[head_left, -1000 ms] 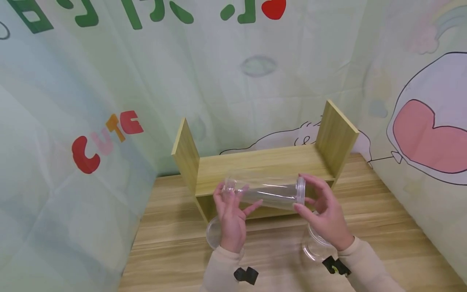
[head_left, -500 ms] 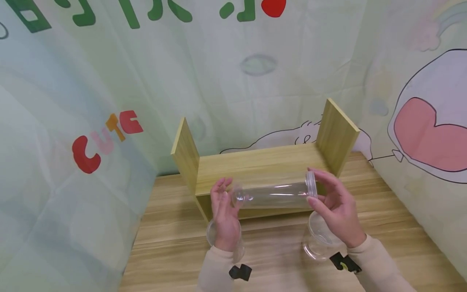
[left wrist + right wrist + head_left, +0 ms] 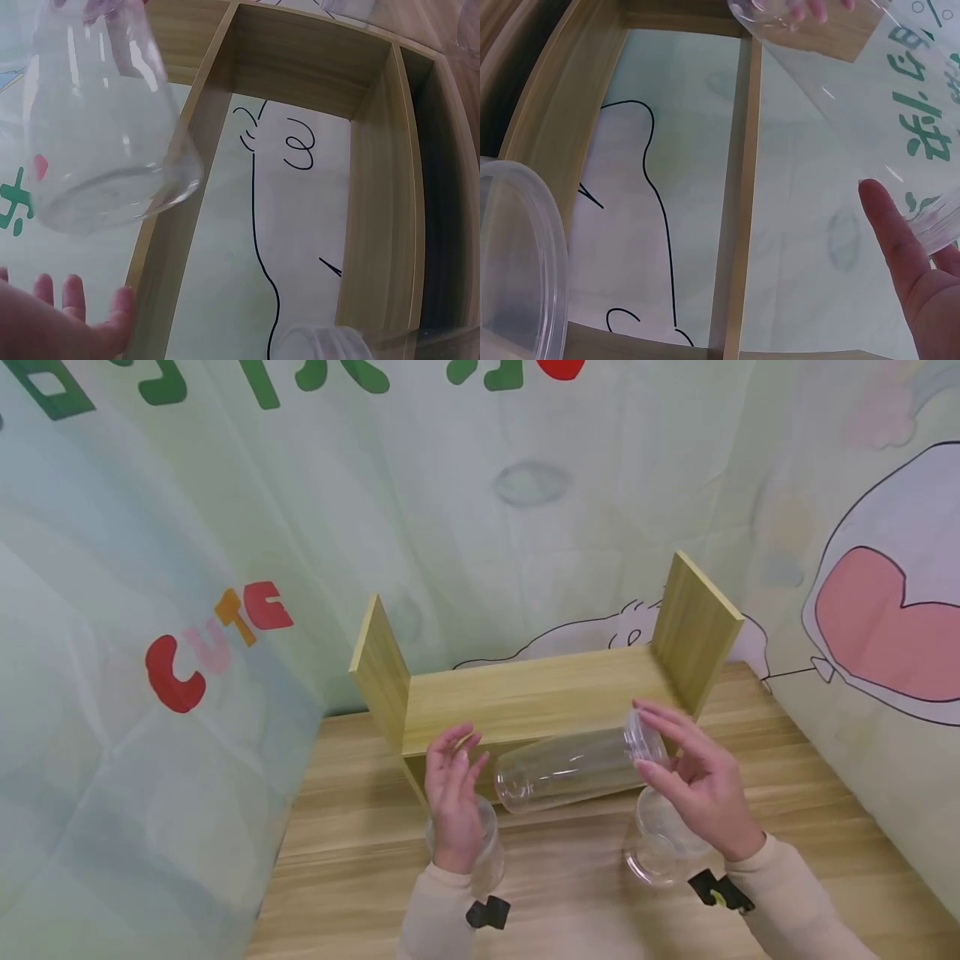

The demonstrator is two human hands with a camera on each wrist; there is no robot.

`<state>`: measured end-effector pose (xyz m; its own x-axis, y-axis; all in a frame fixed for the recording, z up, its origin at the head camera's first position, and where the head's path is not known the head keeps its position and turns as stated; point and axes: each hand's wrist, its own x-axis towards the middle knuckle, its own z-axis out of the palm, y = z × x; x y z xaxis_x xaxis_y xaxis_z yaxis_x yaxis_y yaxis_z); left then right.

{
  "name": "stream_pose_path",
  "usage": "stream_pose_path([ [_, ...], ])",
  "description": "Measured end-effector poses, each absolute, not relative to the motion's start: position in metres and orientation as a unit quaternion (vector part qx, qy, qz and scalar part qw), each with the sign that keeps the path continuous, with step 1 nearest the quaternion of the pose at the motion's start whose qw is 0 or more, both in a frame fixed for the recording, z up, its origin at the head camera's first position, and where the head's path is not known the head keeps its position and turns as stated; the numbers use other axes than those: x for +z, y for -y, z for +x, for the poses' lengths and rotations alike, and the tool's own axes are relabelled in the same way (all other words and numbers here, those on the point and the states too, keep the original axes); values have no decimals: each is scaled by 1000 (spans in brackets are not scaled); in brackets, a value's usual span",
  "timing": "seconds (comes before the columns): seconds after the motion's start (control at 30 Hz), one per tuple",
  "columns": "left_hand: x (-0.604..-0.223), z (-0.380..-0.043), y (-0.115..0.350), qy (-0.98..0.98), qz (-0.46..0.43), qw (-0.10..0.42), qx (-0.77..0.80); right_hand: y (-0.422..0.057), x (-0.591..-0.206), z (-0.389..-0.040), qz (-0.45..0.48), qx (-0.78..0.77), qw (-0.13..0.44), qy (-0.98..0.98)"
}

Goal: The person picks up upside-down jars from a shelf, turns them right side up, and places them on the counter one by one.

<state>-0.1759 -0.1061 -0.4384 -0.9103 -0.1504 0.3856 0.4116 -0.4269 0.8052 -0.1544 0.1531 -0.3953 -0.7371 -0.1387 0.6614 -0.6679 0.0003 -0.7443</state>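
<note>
A clear plastic jar [image 3: 573,768] is held sideways in front of the wooden shelf, its base end lower and to the left. My right hand [image 3: 712,785] grips its ridged top end between thumb and fingers; in the right wrist view the thumb and fingers [image 3: 891,225] lie at that end. My left hand [image 3: 456,810] stands apart from the jar's base, fingers loosely bent and holding nothing. The left wrist view shows the same jar [image 3: 105,127] above the left fingertips. Below each hand a further clear container stands on the table: one on the left [image 3: 489,860], one on the right [image 3: 651,839].
The light wooden shelf [image 3: 525,693], with an upright panel at each end, stands at the back of the wood-grain table [image 3: 555,902]. Printed cloth [image 3: 420,527] hangs behind it and along both sides.
My left hand has come off the jar's base and moved slightly left. My right hand has carried the jar to the right, and its base end has dipped.
</note>
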Motion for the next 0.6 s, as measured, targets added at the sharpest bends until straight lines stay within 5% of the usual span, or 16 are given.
stream_pose_path([
  [0.6,-441,-169,115,501,-108,181,-839,-137,-397,-152,311,497,204,784],
])
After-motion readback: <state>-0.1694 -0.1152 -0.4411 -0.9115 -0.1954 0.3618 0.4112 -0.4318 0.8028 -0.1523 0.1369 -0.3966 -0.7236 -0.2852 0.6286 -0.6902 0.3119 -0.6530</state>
